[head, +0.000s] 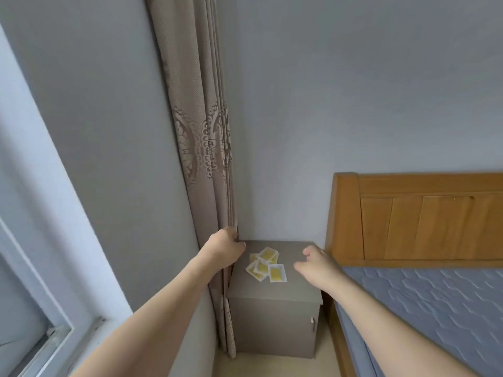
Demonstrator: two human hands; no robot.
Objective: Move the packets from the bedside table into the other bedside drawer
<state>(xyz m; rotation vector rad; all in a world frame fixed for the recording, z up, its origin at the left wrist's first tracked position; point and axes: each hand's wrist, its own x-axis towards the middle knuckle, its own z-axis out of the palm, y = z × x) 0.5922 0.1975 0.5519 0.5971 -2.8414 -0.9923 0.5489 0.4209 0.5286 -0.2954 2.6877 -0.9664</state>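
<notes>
From the head camera I see the packets (265,264) in a loose heap on the grey table (299,287), between my two hands. The left hand (224,247) has its fingers (231,232) curled on the edge of the curtain (201,148). The right hand (317,265) hovers relaxed and holds nothing, just right of the heap. The packets overlap, so I think a hasty grab could leave some behind or push them off the edge.

yellow-and-white packets (266,264), grey bedside table (275,319), patterned beige curtain (201,148)
</notes>
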